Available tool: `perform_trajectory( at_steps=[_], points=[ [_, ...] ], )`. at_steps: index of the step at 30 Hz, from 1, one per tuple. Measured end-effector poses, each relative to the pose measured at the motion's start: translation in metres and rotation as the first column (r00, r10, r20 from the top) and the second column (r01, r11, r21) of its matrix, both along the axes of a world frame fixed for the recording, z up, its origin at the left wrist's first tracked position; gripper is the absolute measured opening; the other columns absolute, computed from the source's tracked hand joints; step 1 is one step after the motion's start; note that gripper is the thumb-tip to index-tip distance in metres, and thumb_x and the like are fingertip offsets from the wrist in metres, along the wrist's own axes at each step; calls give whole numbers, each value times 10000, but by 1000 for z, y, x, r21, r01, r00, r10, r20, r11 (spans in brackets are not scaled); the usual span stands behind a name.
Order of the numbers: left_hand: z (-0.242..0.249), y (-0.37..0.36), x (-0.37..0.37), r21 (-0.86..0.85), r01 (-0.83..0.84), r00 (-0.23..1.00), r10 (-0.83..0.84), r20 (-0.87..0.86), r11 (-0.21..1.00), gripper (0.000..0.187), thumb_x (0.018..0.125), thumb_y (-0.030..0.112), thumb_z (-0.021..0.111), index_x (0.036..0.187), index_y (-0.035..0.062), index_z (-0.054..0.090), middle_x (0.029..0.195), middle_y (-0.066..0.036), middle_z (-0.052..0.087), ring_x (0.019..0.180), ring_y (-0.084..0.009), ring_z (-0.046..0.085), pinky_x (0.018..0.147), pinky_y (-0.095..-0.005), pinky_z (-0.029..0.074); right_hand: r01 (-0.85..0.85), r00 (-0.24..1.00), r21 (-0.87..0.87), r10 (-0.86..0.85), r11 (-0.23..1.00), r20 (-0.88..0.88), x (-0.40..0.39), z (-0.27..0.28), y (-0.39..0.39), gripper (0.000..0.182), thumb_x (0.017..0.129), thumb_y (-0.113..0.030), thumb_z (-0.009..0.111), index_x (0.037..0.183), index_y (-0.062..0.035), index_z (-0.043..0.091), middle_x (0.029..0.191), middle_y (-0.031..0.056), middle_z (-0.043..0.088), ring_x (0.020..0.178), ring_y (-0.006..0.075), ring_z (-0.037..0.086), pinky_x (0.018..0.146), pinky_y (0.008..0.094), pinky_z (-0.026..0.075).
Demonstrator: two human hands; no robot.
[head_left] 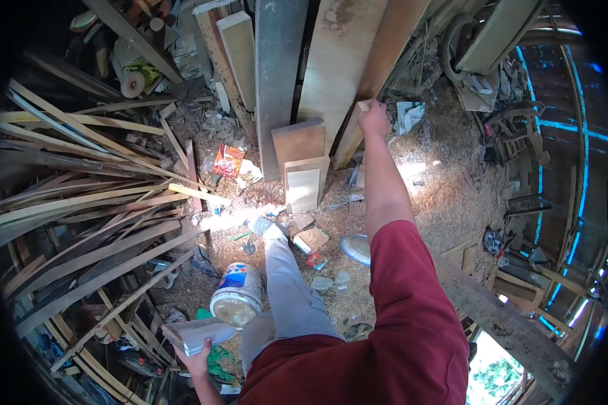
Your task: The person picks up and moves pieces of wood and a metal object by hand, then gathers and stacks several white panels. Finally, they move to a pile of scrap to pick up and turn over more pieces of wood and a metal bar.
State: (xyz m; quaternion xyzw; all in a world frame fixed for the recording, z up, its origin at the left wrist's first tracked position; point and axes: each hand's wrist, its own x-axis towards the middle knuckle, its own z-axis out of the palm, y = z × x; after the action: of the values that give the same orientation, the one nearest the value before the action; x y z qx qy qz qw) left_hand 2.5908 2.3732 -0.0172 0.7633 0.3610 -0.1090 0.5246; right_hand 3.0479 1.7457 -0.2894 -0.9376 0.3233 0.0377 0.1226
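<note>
Reaching forward at full stretch, the right hand (373, 119) sits toward 12 o'clock, its fingers closed around the edge of a long pale wooden plank (378, 67) that leans upright against the stack at the top of the view. A small pale tip shows above the knuckles; I cannot tell whether it is part of the plank or a separate item. The red sleeve (412, 317) covers the upper arm down to the elbow.

The left hand (197, 359) is low at 7 o'clock, gripping a short grey-white wooden block (199, 333) from beneath, fingers wrapped under its near end. The block lies roughly level and tilted slightly to the left.

Just beside the block, toward 12 o'clock from it, stands a white plastic bucket with a blue and red label (238, 291), open-topped, contents brownish. The person's grey-trousered leg (287, 290) runs up the centre, foot planted on a floor littered with sawdust (439, 196).

At 9 o'clock lies a loose heap of thin timber strips (81, 202), crossing one another. At 12 o'clock, a wide grey board (277, 61) stands next to the gripped plank, with two short brown offcuts (298, 145) propped at its foot. A red printed packet (228, 160) lies on the ground near 11 o'clock.
</note>
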Motion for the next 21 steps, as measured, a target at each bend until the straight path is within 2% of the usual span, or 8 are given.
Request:
perform_trajectory(
  at_steps=[5, 7, 11, 13, 15, 16, 17, 21],
  points=[
    [-3, -2, -13, -18, 13, 1000, -13, -9, 1000, 1031, 711, 48, 853, 1512, -1, 206, 1510, -214, 407, 1301, -312, 487, 1106, -436, 387, -169, 980, 135, 181, 976, -81, -16, -10, -16, 597, 855, -251, 631, 1429, -181, 484, 1577, 158, 328, 1404, 336, 412, 1125, 636, 291],
    [4, -15, -6, -14, -3, 1000, 3, -6, 1000, 1015, 711, 55, 855, 1502, -9, 223, 1499, -208, 418, 1304, -304, 483, 1101, -432, 394, -139, 990, 65, 139, 988, 1, -35, -34, -21, 639, 828, -281, 665, 1429, -147, 494, 1495, 239, 427, 1345, 397, 457, 1109, 474, 391],
    [-1, -10, -25, 4, 18, 999, -17, -41, 1000, 984, 706, 32, 849, 1486, -17, 252, 1498, -194, 423, 1301, -288, 482, 1090, -419, 410, -269, 958, 67, 260, 961, 121, -129, -41, 3, 587, 847, -278, 640, 1385, -80, 513, 1398, 269, 510, 1259, 425, 521, 1058, 470, 434],
    [1, -18, -26, -24, 7, 1000, -8, -15, 1000, 986, 702, 26, 849, 1487, -16, 252, 1500, -195, 421, 1304, -287, 480, 1091, -419, 410, -187, 972, 371, 227, 909, -67, -189, -9, 29, 518, 872, -281, 638, 1339, -79, 544, 1453, 311, 439, 1343, 425, 450, 1096, 486, 406],
    [3, -25, -32, -48, -7, 1000, 8, 17, 999, 989, 698, 20, 849, 1487, -15, 253, 1502, -196, 418, 1307, -285, 478, 1093, -418, 409, -143, 947, 416, 247, 898, -207, -258, -11, 43, 464, 889, -301, 630, 1289, -70, 585, 1338, 255, 561, 1251, 423, 528, 1058, 502, 422],
    [4, -29, -37, -27, -13, 999, 14, 34, 1000, 962, 708, 9, 837, 1482, -18, 267, 1496, -194, 434, 1290, -282, 491, 1089, -414, 406, -242, 967, 361, 256, 901, 9, -307, -21, 50, 468, 897, -345, 621, 1273, -68, 600, 1272, 226, 610, 1174, 421, 578, 1011, 511, 448],
    [5, -31, -44, -5, -23, 998, 23, 53, 1000, 935, 717, -2, 825, 1477, -21, 280, 1489, -192, 449, 1273, -278, 505, 1085, -410, 402, -167, 947, 385, 256, 908, -193, -331, -3, 58, 467, 892, -368, 625, 1245, -61, 628, 1222, 225, 638, 1138, 416, 604, 991, 494, 468],
    [6, -38, -86, -23, -92, 985, 95, 147, 995, 923, 717, -24, 812, 1474, -21, 283, 1495, -192, 445, 1268, -276, 506, 1083, -405, 403, -94, 932, 455, 239, 885, -272, -448, 6, 68, 404, 870, -319, 671, 1161, -39, 669, 1115, 221, 689, 1051, 405, 651, 935, 458, 506]
  ],
)
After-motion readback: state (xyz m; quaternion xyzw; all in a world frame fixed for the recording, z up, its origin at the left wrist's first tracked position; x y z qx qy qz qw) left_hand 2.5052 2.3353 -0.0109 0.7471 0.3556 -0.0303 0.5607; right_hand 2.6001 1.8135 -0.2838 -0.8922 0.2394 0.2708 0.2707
